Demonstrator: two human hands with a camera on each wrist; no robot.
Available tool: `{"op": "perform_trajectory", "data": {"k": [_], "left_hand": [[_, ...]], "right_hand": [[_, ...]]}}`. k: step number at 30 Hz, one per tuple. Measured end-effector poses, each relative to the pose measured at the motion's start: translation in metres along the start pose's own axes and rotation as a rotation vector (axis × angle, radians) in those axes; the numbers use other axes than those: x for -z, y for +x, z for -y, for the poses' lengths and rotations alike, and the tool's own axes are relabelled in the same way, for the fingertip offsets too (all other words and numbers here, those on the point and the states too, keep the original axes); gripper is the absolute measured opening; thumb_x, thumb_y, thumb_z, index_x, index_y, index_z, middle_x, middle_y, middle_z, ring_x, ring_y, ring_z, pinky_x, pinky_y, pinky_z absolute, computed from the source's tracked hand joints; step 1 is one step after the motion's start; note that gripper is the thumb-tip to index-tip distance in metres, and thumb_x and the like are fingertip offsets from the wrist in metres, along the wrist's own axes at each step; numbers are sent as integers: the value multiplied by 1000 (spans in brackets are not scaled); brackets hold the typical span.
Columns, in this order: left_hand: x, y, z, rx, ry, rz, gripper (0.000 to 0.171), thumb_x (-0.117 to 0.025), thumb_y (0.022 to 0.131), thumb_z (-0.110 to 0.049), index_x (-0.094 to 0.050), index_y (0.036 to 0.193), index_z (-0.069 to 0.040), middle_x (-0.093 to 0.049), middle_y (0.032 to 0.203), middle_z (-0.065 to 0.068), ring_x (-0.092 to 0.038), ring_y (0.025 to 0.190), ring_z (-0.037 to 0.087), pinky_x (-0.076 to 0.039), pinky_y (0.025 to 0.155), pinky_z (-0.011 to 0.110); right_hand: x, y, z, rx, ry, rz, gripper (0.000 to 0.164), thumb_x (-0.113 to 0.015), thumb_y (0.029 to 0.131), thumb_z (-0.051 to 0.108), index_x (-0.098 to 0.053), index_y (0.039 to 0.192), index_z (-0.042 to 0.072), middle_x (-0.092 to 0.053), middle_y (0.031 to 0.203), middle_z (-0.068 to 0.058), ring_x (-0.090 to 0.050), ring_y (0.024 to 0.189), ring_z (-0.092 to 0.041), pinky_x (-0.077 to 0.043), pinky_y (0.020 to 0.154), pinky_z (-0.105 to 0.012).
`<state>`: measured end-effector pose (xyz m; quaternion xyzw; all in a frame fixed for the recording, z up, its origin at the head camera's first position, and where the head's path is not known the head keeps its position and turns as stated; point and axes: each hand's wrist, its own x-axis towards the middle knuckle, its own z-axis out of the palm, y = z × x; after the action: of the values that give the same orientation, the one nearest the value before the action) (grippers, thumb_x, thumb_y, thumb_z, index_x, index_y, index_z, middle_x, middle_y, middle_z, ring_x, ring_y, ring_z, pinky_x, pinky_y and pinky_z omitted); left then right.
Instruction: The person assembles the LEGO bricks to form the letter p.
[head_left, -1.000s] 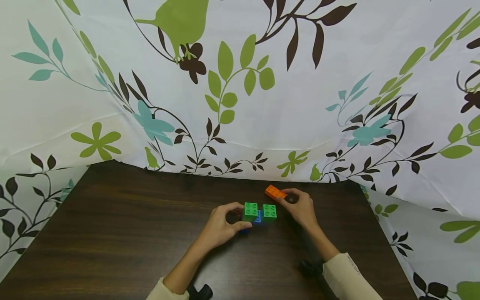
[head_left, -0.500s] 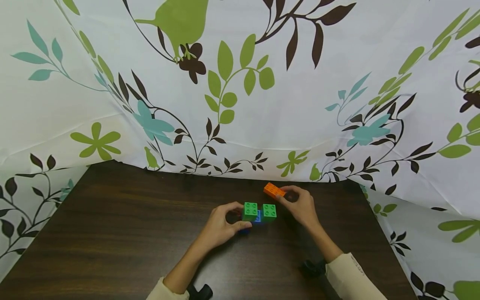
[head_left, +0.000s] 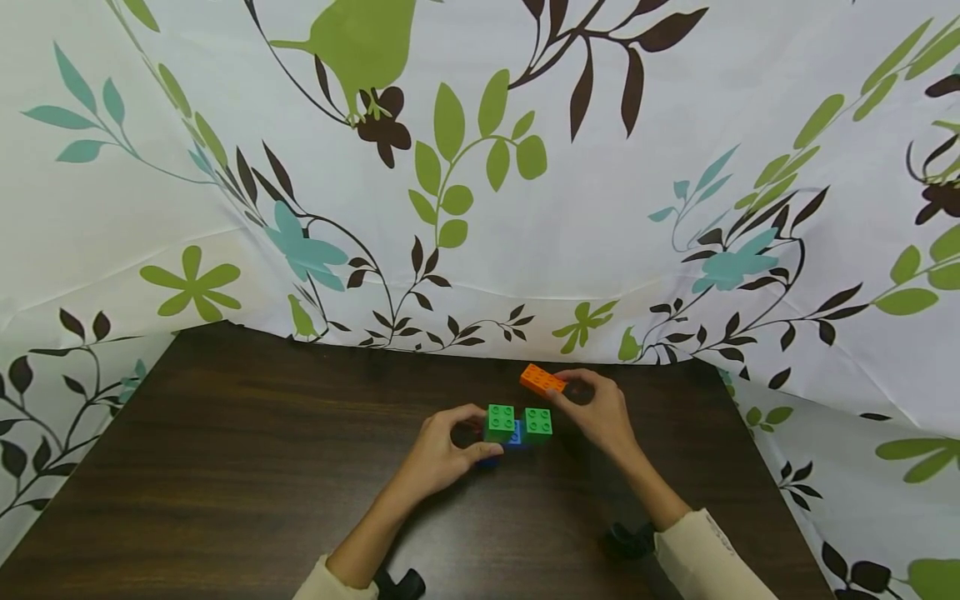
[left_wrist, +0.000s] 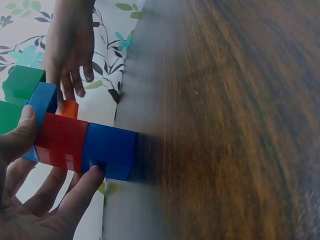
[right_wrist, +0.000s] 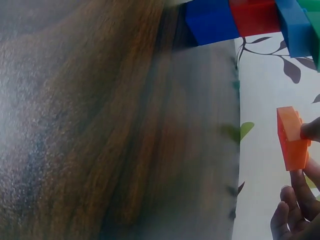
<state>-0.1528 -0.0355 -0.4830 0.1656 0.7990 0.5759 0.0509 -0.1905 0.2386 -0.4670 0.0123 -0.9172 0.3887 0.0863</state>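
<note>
My left hand grips a stack of toy building bricks, thumb on one side and fingers on the other. At the stack's foot is a blue brick, close against the tabletop, with a red brick above it. A flatter blue brick lies across the red one. Two green bricks, the left one and the right one, top the stack with a gap between them. Behind and to the right, my right hand pinches an orange brick by its right end, studs up, raised off the table.
The dark wood-grain table ends at a white leaf-patterned cloth, which rises behind it and along both sides. Black wrist straps or mounts show near the cuffs, one at the left sleeve and another at the right.
My right hand has carried the orange brick slightly left and a little farther back. The left hand and the stack stay where they were.
</note>
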Motion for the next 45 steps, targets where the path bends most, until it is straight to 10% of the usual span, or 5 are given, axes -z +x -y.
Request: {"op": "perform_trajectory", "data": {"k": [45], "left_hand": [[0, 0, 1, -11, 14, -6, 29, -93, 84, -18, -79, 109, -17, -82, 105, 0, -74, 100, 19, -58, 98, 54]], "right_hand": [[20, -14, 40, 101, 98, 34, 27, -87, 92, 22, -80, 116, 13, -76, 99, -10, -51, 66, -14, -42, 57, -23]]}}
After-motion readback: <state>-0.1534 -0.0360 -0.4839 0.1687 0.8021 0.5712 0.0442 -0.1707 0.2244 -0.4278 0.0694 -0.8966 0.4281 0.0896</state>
